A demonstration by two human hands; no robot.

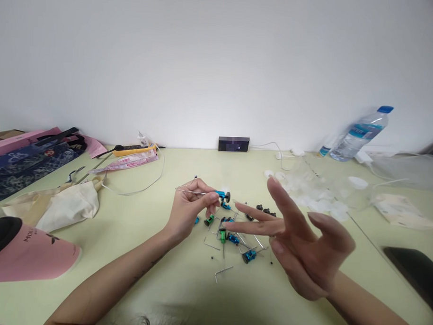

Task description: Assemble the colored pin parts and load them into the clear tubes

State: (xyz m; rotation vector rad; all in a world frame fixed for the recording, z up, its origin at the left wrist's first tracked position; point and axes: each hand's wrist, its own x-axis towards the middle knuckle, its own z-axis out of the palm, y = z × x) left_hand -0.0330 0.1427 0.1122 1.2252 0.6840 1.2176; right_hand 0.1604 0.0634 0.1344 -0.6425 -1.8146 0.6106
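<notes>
Between the thumb and fingertips of my left hand [193, 204] is a small blue metal fitting [220, 195] with a black round knob and a long thin bent wire. My right hand [299, 241] is raised over the right side of the pile, its fingers spread and nothing held in them. Under and between the hands lie several similar blue fittings [249, 255] and green fittings [223, 235]. Bent metal wires [223, 272] lie among them. Black knobs [266, 210] sit partly behind my right fingers, which hide some of the pile.
A pink cup [39, 256] lies tilted at left, near a cream cloth bag [76, 205]. A yellow power strip [135, 150] and small black display [233, 144] stand by the wall. At right are clear plastic bags [315, 185], a leaning water bottle [363, 134] and a dark phone-like slab [413, 273].
</notes>
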